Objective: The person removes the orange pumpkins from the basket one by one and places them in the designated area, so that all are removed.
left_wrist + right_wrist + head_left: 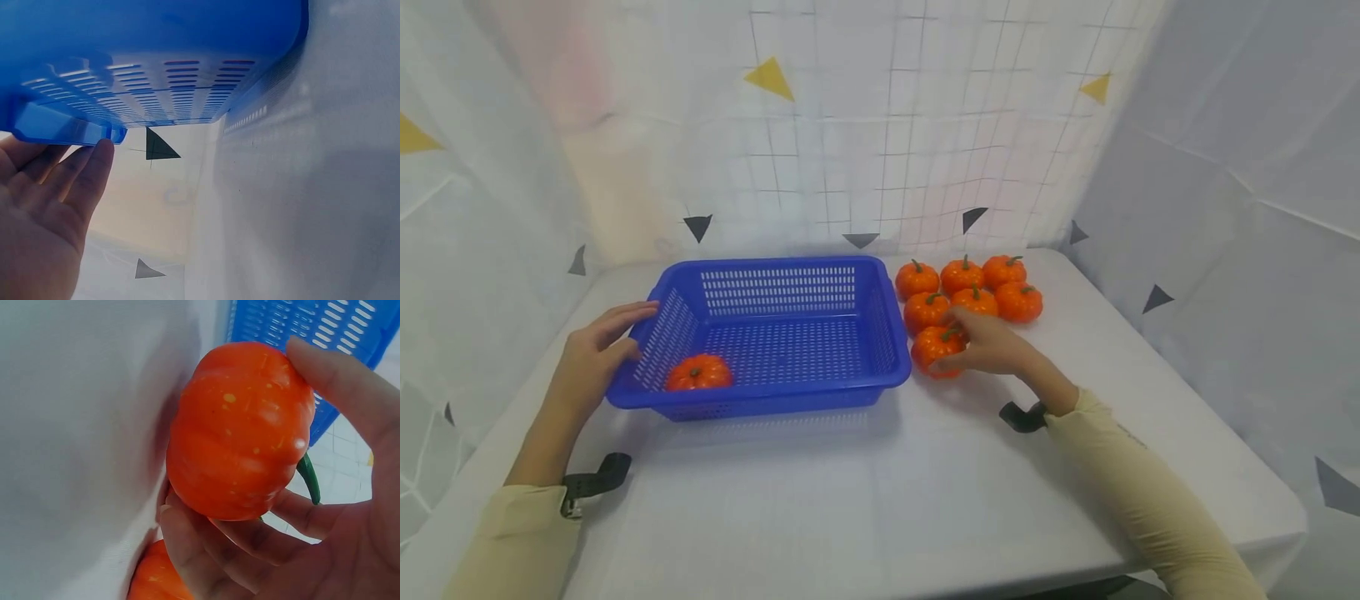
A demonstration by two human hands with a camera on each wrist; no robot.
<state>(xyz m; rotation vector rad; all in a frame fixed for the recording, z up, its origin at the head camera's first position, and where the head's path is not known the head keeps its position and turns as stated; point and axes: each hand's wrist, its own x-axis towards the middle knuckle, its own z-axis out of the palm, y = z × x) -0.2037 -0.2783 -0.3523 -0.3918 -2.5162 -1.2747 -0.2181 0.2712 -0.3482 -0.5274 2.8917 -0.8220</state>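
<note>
A blue plastic basket [790,396] with slotted sides stands on the table, with one small orange pumpkin [700,372] in its near left corner. My left hand [587,358] is at the basket's left rim; in the left wrist view its fairly straight fingers [94,175] touch the rim from outside. To the right of the basket, my right hand [988,343] grips the nearest pumpkin [934,350], a ribbed orange one with a green stem. The right wrist view shows the thumb [337,378] on one side of that pumpkin and curled fingers on the other.
Several more orange pumpkins [925,312] sit close together behind and beside the gripped one, right of the basket. White sheets with dark and yellow triangles [771,79] hang around the white table [820,517].
</note>
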